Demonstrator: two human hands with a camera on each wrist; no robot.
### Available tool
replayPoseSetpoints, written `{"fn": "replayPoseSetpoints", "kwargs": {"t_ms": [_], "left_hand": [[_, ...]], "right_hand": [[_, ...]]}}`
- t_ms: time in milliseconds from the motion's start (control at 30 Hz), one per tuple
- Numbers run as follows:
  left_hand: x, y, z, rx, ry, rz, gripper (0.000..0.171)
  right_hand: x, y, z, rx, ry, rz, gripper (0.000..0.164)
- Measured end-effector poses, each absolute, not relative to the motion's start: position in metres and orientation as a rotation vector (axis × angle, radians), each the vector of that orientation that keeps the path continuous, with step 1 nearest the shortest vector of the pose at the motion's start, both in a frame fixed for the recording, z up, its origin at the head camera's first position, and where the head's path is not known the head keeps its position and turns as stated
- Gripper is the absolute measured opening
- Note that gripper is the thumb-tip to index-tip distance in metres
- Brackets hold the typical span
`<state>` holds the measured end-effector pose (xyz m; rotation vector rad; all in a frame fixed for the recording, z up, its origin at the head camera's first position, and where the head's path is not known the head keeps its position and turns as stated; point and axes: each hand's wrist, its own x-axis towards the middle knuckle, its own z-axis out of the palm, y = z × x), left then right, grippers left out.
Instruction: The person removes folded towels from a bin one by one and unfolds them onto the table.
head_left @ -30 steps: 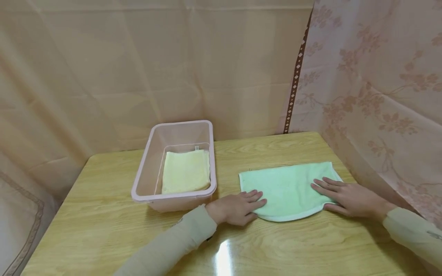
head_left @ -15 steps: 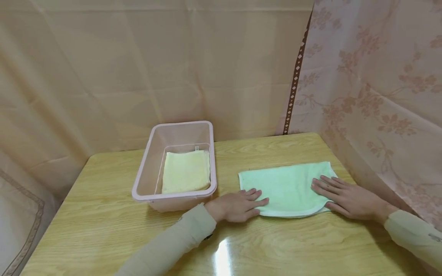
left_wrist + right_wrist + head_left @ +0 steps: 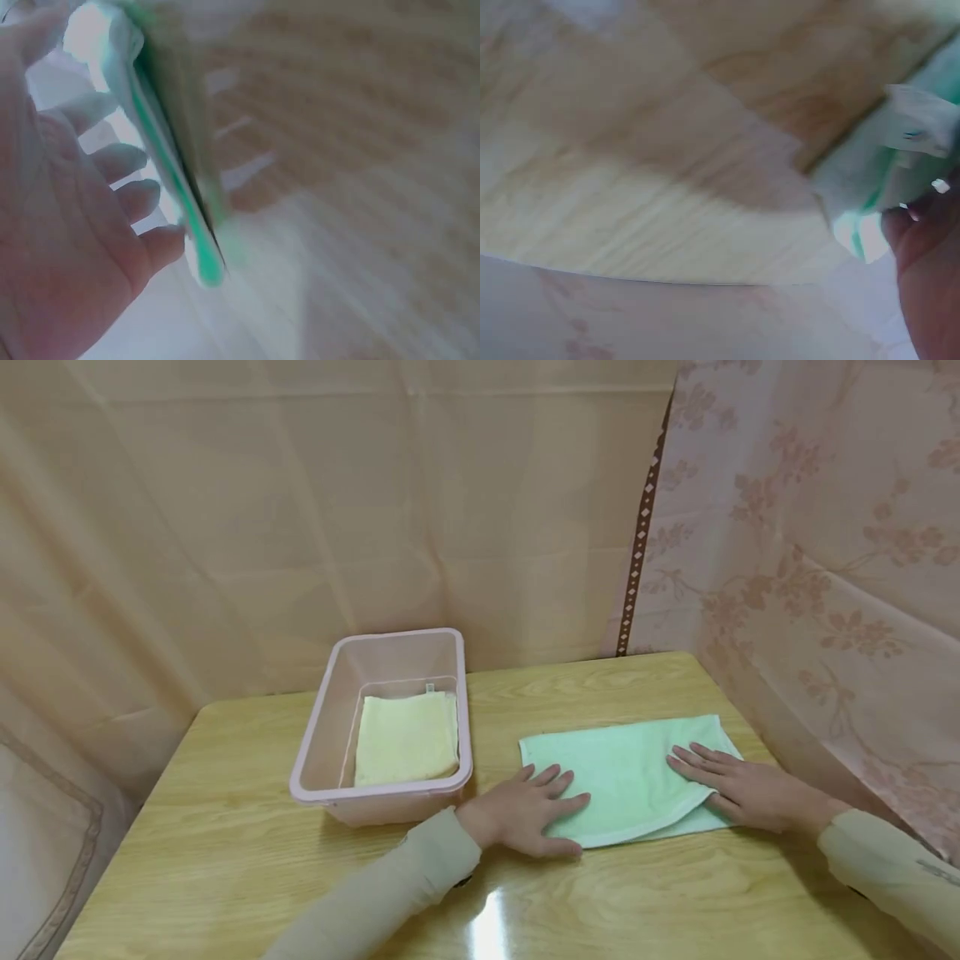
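Observation:
A mint green towel [image 3: 630, 768] with a pale border lies folded on the table. Along its front right side the upper layer slants back, and a strip of the layer below shows. My left hand [image 3: 525, 814] rests on the towel's left end with fingers spread, the thumb at the front edge. On the right end lie the straight fingers of my right hand [image 3: 750, 789], its thumb by the slanting border. In the left wrist view the towel's layered edge [image 3: 161, 142] is beside my fingertips. A white label [image 3: 922, 124] on the towel shows in the right wrist view.
A pink plastic basin [image 3: 303, 764] stands left of the towel, close to my left forearm. Inside it lies a folded yellow towel [image 3: 405, 739]. The wooden table [image 3: 225, 827] is bounded by a beige curtain [image 3: 300, 527] behind and a floral curtain [image 3: 840, 577] on the right.
My left fingers have spread wider, and the left hand sits slightly lower. The towel's front border was curved; now it slants at the right, with the lower layer showing. The right hand shifted slightly left.

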<state>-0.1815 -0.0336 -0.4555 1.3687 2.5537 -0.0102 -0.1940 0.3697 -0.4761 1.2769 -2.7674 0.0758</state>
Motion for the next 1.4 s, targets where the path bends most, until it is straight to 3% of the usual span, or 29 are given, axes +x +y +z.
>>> {"fn": "replayPoseSetpoints", "kwargs": {"t_ms": [233,433,633,733,967,1400], "left_hand": [[-0.177,-0.022,-0.462,1.453,2.543,-0.138,0.077],[-0.177,-0.008,-0.467,1.443,2.515,-0.206,0.079],[-0.181,0.0,-0.465,1.47,2.518,-0.198,0.063],[-0.182,0.0,-0.464,1.453,2.518,-0.174,0.059],[-0.181,-0.008,-0.465,1.384,2.509,-0.06,0.056],[-0.193,-0.022,-0.462,1.312,2.699,0.164,0.055]], "right_hand": [[-0.184,0.369,-0.467,1.22,-2.818,0.146,0.059],[-0.171,0.384,-0.478,1.332,-2.691,0.108,0.07],[-0.167,0.397,-0.482,1.315,-2.661,0.056,0.08],[-0.165,0.396,-0.481,1.301,-2.679,0.058,0.077],[-0.168,0.387,-0.483,1.33,-2.669,0.097,0.071],[-0.183,0.381,-0.488,1.348,-2.68,0.139,0.078]]}}
